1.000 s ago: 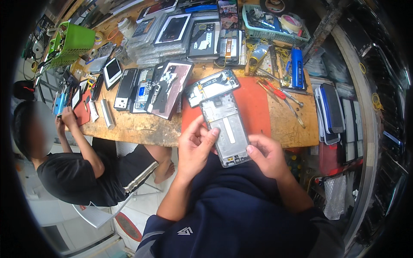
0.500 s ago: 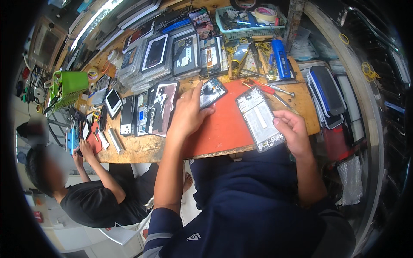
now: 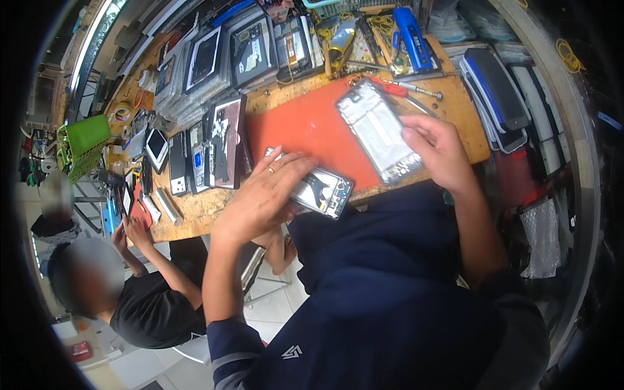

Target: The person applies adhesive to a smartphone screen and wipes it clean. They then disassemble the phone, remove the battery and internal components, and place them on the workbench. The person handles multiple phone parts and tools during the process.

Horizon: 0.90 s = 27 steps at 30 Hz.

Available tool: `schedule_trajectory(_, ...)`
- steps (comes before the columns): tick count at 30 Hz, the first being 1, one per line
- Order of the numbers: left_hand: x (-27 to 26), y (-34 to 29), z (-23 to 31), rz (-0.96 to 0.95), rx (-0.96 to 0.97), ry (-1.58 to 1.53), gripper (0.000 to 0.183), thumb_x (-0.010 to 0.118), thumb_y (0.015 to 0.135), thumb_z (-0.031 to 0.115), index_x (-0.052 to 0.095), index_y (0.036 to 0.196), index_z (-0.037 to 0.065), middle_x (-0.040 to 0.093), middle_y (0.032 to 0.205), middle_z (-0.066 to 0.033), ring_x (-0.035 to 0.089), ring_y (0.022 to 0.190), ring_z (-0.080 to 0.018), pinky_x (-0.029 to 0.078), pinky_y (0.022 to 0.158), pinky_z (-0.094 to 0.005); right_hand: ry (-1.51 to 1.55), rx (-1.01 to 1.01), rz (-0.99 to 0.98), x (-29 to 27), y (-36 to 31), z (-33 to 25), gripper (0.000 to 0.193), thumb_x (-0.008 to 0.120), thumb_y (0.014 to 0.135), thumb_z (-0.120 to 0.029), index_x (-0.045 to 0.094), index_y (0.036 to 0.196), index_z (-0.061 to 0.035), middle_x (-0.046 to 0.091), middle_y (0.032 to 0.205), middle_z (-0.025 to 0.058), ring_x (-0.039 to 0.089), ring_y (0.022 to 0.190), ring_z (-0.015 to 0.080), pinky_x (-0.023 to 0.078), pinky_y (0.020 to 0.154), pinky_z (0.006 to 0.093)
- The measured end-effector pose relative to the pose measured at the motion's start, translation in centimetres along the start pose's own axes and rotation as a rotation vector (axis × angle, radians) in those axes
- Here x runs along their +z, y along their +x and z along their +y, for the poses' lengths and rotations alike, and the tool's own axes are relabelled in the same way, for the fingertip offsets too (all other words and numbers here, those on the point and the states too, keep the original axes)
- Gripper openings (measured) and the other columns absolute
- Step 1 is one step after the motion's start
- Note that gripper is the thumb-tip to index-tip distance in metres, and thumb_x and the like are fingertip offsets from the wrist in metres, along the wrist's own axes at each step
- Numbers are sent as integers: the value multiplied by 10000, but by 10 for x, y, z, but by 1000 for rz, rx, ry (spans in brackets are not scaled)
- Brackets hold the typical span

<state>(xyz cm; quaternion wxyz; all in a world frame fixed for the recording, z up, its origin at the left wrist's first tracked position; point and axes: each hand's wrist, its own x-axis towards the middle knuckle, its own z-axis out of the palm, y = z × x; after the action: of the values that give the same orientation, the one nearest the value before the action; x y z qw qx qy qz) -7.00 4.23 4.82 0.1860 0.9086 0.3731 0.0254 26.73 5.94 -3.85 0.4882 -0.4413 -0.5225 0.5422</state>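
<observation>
My right hand [image 3: 441, 153] grips a bare silver phone mid-frame [image 3: 377, 130] by its right edge, thumb on top. The frame is tilted over the right part of the orange work mat [image 3: 286, 123]. At the front edge of the mat, my left hand [image 3: 263, 188] lies over an opened phone [image 3: 328, 194] and holds it by its left part. Dark and silver inner parts show at that phone's right end; my fingers cover the rest. Some of the left fingertips are hidden.
Left of the mat lean several opened phones and tablets [image 3: 224, 140]. Behind are stacked tablets [image 3: 203, 58], a blue tool [image 3: 413, 42] and red-handled pliers [image 3: 390, 88]. A co-worker in a black shirt [image 3: 156, 309] sits at the left. Cased devices [image 3: 497, 91] stand at right.
My left hand has brought the opened phone from the back of the mat toward me, to the front edge. My right hand still holds the mid-frame. The view has shifted.
</observation>
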Motion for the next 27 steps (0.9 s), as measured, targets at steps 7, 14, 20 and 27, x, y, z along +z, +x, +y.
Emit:
schedule_trajectory(7, -8, 0, -3, -162, -19, 80, 800, 788, 781, -24, 505, 1522, 82, 582, 1559, -123, 456, 1541, -351, 288, 1323, -542, -286, -113, -16, 53, 26, 4, 275, 708, 1034, -124, 723, 1258, 34, 793, 1027, 182, 774, 851, 219, 591, 780, 341)
schedule_trajectory(14, 31, -42, 28, 372, -278, 17, 540, 810, 823, -4, 642, 1332, 58, 690, 1291, -184, 627, 1250, -398, 467, 1072, -489, -604, -311, 241, 34, -6, 5, 164, 720, 1020, -107, 735, 1131, 12, 717, 907, 115, 696, 736, 207, 543, 666, 332)
schedule_trajectory(20, 109, -42, 68, 832, -372, -223, 122, 812, 858, -6, 736, 944, 34, 718, 912, -114, 692, 867, -300, 504, 803, -406, -368, -218, 390, -19, -20, 14, 175, 597, 1124, -144, 659, 1049, 2, 581, 810, 12, 517, 695, 81, 424, 619, 273)
schedule_trajectory(27, 130, -38, 69, 791, -383, 64, 267, 921, 772, 133, 773, 994, 114, 628, 926, -58, 634, 940, -283, 443, 835, -421, -406, -266, 381, -12, -16, 19, 302, 541, 1162, -225, 574, 936, -29, 522, 738, 13, 489, 666, 93, 401, 610, 290)
